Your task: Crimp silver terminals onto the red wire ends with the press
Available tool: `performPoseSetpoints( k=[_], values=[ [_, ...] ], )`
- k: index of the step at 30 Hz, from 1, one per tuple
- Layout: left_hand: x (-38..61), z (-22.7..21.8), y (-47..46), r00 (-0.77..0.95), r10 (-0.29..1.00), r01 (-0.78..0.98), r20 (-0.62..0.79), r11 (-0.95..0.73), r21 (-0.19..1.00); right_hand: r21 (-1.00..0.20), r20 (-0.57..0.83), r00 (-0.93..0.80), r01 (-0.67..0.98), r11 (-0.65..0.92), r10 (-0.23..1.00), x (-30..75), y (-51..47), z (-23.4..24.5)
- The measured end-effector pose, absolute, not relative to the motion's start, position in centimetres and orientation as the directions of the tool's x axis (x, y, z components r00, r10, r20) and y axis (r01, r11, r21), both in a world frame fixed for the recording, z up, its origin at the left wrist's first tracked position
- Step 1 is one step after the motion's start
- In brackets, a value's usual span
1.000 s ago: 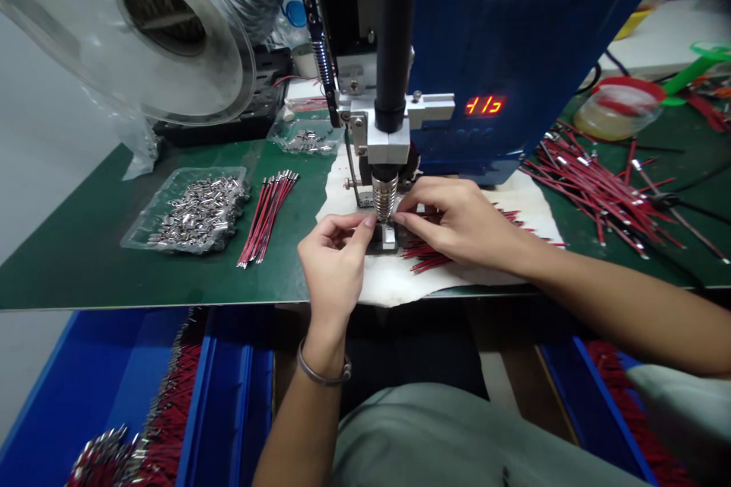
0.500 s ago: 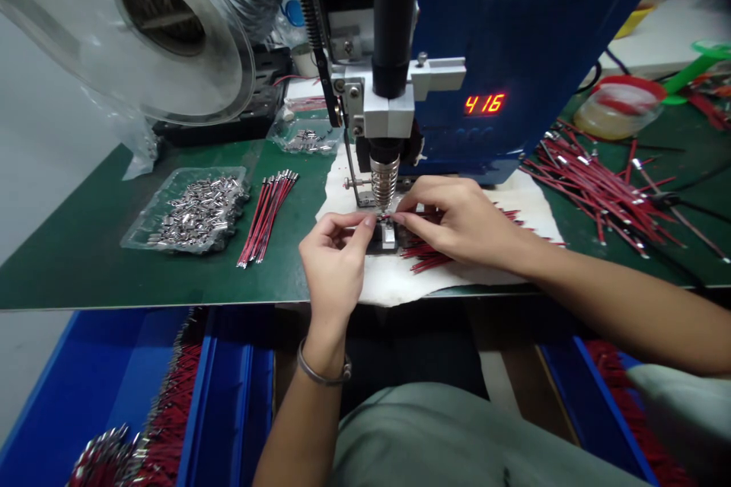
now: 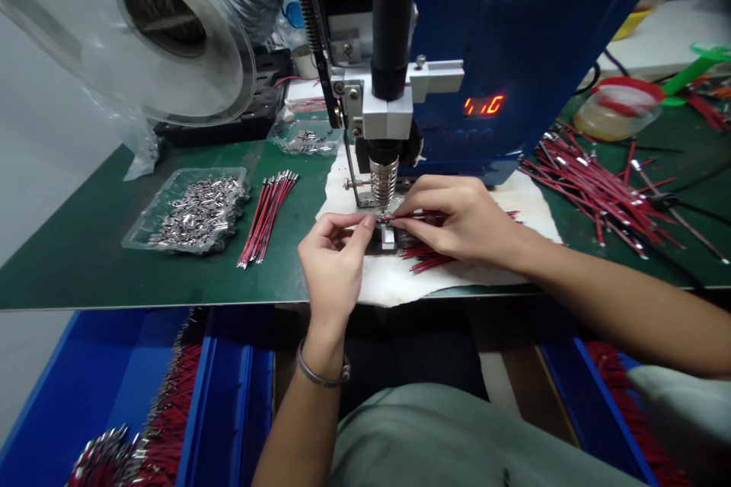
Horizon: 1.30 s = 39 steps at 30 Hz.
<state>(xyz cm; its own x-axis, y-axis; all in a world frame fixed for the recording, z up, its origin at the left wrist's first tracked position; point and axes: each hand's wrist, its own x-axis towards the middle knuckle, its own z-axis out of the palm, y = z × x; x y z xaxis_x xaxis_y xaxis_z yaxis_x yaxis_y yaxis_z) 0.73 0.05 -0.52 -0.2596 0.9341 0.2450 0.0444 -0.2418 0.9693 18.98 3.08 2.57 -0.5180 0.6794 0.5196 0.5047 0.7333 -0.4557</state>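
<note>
Key relation: the red wire (image 3: 419, 215) vs the spring-wrapped tip (image 3: 384, 184). Wire's in the right hand (image 3: 477, 221), thumb and index clamped on it; long axis runs roughly left-right, close to flat, near end poking out of the fingers leftward toward the small silver block (image 3: 388, 238). That end sits just below the tip; can't tell whether the two touch. Left hand (image 3: 334, 266) comes in from the opposite side, thumb and index together right beside the block; whatever is between them is too small to make out. Both sets of fingers are about equally near the tip, one each side, so my read is that sideways alignment at the block matters most, and the right hand governs it. Loose wires (image 3: 428, 255) lie on the white cloth (image 3: 394, 285) under the right hand, cloth on the green desk (image 3: 285, 259).
</note>
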Motion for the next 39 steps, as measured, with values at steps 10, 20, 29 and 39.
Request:
performPoseSetpoints(
  k=[10,20,29,39],
  values=[
    [0.7,-0.4,0.0,-0.262,0.939,0.058,0.221,-0.213,0.975,-0.401,0.504,-0.563,0.519,0.755,0.655,19.3,3.1,2.6],
    [0.8,0.1,0.0,-0.252,0.945,0.099,0.207,-0.187,0.977,-0.332,0.486,-0.643,0.49,0.806,0.592,19.6,3.6,2.6],
    [-0.2,-0.1,-0.2,-0.195,0.963,0.178,0.189,-0.154,0.972,-0.288,0.496,-0.654,0.497,0.819,0.572,19.7,3.6,2.7],
    [-0.6,-0.5,-0.3,-0.172,0.964,0.161,0.201,-0.174,0.972,-0.303,0.515,-0.641,0.486,0.82,0.57,19.5,3.6,2.4]
  ],
)
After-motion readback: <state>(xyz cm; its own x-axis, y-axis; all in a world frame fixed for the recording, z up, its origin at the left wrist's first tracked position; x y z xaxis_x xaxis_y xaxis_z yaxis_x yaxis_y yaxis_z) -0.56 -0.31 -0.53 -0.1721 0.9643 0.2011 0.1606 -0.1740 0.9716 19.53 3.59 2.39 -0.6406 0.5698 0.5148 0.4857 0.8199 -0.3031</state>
